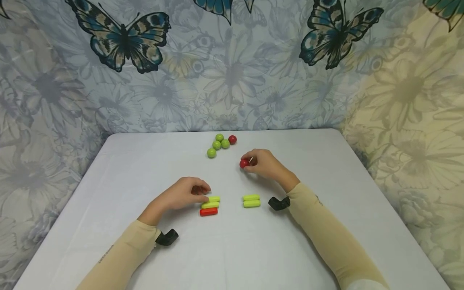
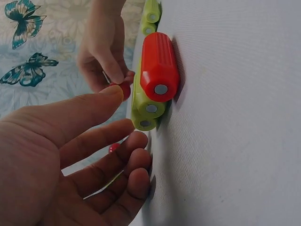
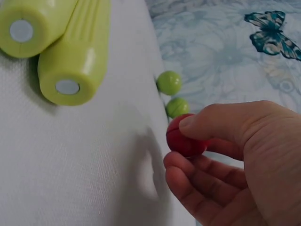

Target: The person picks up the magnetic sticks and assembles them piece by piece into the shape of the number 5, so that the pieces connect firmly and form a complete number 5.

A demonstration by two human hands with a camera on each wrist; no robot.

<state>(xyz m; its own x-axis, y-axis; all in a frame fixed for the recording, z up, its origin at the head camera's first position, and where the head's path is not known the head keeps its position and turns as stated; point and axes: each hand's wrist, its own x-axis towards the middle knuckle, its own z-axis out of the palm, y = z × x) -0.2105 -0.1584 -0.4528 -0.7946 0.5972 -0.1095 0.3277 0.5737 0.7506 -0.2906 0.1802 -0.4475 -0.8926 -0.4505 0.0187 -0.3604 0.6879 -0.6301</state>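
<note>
Left to right across a white tabletop (image 1: pixel 224 249): a person's left hand (image 1: pixel 183 193) lies beside a small stack of rods, its fingers loosely bent and its thumb and index finger apart; whether the thumb touches the far rod is unclear. A careless nudge there could push the row out of line: one red rod (image 1: pixel 208 212) nearest the person and two lime-green rods (image 1: pixel 210 205) just behind it.

Farther back, near the wall, four green balls (image 1: pixel 216 145) sit in a loose cluster with a loose red ball (image 1: pixel 232 139) at its right edge. Nothing visible fences them in, so a bump from the nearby fingers could send some rolling.

Next comes a second red ball (image 1: pixel 244 164), pinched between the thumb and fingers of the right hand (image 1: pixel 266 163), seemingly just above the tabletop. Its curved, slick surface gives the fingertips little to grip, so a loose pinch might let it slip. Nearer the person, below that hand, a pair of lime-green rods (image 1: pixel 251 204) lies side by side; a low wrist could brush them askew.

The left-hand rods look like moulded plastic, ridged lengthwise, with tapered ends and flat silver discs (image 2: pixel 161 89). If those discs are magnets, neighbouring pieces could jump together. The balls are round and glossy; the held one shows a thin seam. The right-hand rods share the ridges and discs. A fine woven texture covers the tabletop.
</note>
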